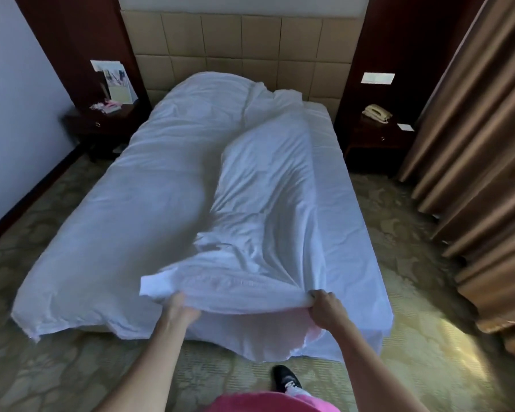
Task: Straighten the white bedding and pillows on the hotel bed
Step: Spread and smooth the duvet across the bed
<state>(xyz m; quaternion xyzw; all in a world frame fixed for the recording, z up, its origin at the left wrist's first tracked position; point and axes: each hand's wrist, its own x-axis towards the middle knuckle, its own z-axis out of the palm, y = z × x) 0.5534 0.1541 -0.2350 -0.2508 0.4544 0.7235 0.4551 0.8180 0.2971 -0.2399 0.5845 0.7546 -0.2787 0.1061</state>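
Observation:
A white duvet [149,185] lies rumpled over the bed, with a long raised fold running from the headboard end toward the foot on the right half. I stand at the foot of the bed. My left hand [180,307] and my right hand [324,307] both grip the duvet's near edge and hold it lifted off the mattress. The edge is bunched between them, and a loose corner sticks out left of my left hand. The white bottom sheet [354,233] shows along the right side. A bulge under the duvet at the head may be pillows; they are hidden.
A padded beige headboard [241,49] backs the bed. Dark nightstands flank it: the left one [101,123] holds cards, the right one [378,129] a telephone. Brown curtains [473,144] hang on the right. My black shoe [284,379] stands on patterned carpet.

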